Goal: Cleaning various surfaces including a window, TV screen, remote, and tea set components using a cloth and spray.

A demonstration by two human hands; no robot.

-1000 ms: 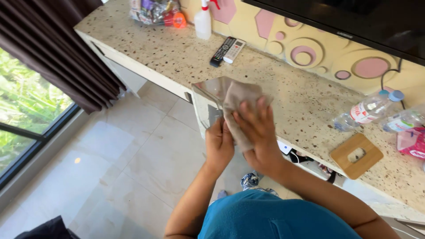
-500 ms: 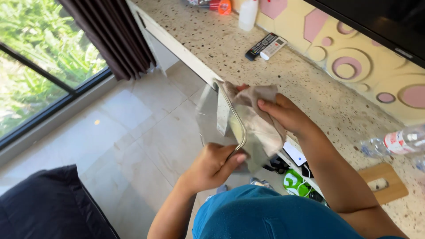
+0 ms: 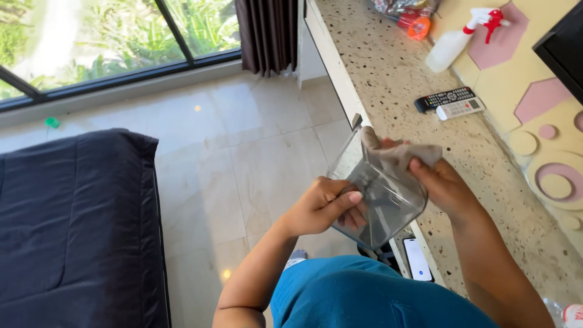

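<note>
The left hand grips a clear jug while the right hand, at three o'clock, clutches a cloth tucked inside its rim.

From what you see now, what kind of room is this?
Probably a hotel room or living room: a long speckled stone counter with two remote controls, a dark bed or sofa, and a big garden window.

Person wore a plain teal-blue top, no print seen. Both forearms were bare, no sleeves reaching them. Left hand and right hand carried no gloves, rings or watch.
</note>
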